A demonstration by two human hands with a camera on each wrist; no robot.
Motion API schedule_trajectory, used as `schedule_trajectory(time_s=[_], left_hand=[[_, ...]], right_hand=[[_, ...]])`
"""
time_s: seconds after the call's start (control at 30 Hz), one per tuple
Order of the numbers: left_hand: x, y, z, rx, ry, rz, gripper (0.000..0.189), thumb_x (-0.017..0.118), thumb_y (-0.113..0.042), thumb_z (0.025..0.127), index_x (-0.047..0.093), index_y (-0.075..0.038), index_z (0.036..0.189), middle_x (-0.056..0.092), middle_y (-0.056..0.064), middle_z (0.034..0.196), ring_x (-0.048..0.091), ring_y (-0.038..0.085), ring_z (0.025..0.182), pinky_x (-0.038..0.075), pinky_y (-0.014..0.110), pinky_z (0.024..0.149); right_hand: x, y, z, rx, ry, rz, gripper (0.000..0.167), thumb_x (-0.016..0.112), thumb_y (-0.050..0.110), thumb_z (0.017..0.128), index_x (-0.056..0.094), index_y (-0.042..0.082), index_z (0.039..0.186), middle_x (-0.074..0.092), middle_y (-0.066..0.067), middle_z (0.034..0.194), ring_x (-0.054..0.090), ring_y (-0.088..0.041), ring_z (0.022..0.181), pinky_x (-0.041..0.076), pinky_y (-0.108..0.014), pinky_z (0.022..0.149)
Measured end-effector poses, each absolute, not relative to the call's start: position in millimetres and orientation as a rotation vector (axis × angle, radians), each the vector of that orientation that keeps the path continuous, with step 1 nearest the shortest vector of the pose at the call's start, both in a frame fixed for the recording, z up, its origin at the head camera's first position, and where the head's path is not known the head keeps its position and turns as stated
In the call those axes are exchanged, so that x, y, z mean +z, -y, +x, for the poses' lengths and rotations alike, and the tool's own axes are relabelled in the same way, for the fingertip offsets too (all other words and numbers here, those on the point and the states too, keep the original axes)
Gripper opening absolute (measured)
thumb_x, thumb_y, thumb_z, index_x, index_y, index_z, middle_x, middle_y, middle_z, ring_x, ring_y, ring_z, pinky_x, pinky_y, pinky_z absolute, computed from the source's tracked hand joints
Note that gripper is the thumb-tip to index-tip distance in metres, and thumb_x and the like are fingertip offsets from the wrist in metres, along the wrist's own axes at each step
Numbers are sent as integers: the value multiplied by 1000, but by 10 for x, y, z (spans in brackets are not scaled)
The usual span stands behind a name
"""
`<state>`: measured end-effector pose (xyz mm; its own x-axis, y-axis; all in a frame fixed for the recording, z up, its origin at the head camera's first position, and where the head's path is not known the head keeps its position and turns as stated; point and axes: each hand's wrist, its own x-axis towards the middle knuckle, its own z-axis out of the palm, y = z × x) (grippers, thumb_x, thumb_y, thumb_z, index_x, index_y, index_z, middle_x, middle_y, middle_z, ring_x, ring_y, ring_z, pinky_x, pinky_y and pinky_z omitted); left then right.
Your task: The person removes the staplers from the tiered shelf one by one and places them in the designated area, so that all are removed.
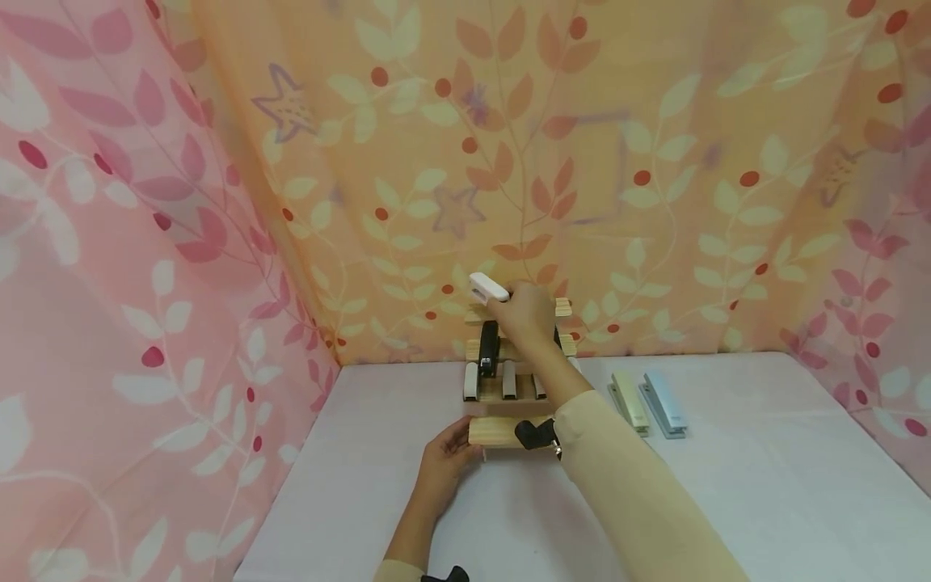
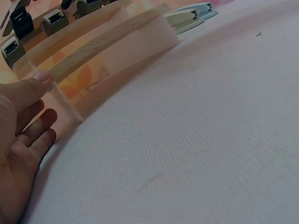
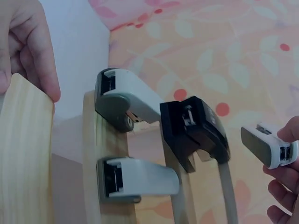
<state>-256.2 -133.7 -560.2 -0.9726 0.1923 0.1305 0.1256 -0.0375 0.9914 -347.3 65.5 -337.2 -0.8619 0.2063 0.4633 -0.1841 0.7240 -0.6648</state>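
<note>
While the left hand (image 1: 445,453) has its grip clamped on the near left end of the tiered wooden rack (image 1: 494,432), thumb against the wood, three grey-white staplers (image 1: 509,380) sit in a row on the step behind. On the next step up, a black stapler (image 1: 490,347) stands between the left and middle ones. Above the rack's rear, a white mini stapler (image 1: 489,287) is pinched in the right hand's (image 1: 529,315) grip. Farther right, a pale yellow stapler (image 1: 629,404) and a light blue stapler (image 1: 663,404) lie side by side on the worktop (image 1: 756,461)
</note>
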Motion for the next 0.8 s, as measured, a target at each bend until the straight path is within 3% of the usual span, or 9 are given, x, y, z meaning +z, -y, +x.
schedule_trajectory(time_s=[0.23, 0.4, 0.5, 0.63, 0.73, 0.8], left_hand=[[-5615, 1403, -2542, 2195, -2153, 354, 68, 81, -16, 88, 52, -3, 148, 57, 17, 146, 57, 28, 134, 52, 23, 104], [-5621, 1433, -2534, 2171, -2189, 329, 70, 82, -24, 87, 53, -6, 148, 59, 14, 145, 58, 26, 132, 52, 22, 103], [-5619, 1434, -2532, 2169, -2189, 321, 70, 83, -25, 86, 53, -7, 148, 58, 14, 145, 58, 26, 133, 52, 22, 103], [-5624, 1429, -2529, 2180, -2171, 328, 70, 83, -24, 86, 53, -6, 148, 58, 16, 146, 57, 28, 134, 52, 21, 103], [-5633, 1429, -2532, 2187, -2161, 332, 70, 83, -22, 86, 53, -5, 147, 58, 16, 146, 56, 28, 135, 52, 21, 103], [-5631, 1435, -2534, 2192, -2159, 336, 70, 83, -22, 86, 53, -5, 147, 58, 16, 146, 56, 28, 135, 52, 21, 103]], right_hand=[[-3315, -737, -3326, 1054, 2366, 52, 29, 72, 34, 84, 79, 13, 103, 75, -1, 85, 62, -23, 77, 48, -41, 77], [-3258, -812, -3197, 1086, 2340, 141, 31, 72, 31, 86, 78, 11, 109, 77, -4, 91, 66, -22, 75, 54, -39, 71], [-3234, -880, -3099, 1081, 2312, 206, 31, 73, 28, 88, 78, 8, 111, 77, -7, 95, 71, -26, 80, 59, -48, 87], [-3212, -1000, -2946, 1040, 2286, 256, 33, 75, 28, 88, 77, 8, 114, 77, -6, 97, 65, -31, 95, 46, -54, 104], [-3205, -1100, -2831, 1012, 2264, 268, 31, 76, 28, 87, 78, 9, 112, 76, -6, 98, 62, -30, 97, 47, -52, 91], [-3199, -1166, -2764, 982, 2246, 268, 29, 77, 27, 87, 78, 8, 109, 76, -6, 98, 62, -31, 97, 47, -50, 90]])
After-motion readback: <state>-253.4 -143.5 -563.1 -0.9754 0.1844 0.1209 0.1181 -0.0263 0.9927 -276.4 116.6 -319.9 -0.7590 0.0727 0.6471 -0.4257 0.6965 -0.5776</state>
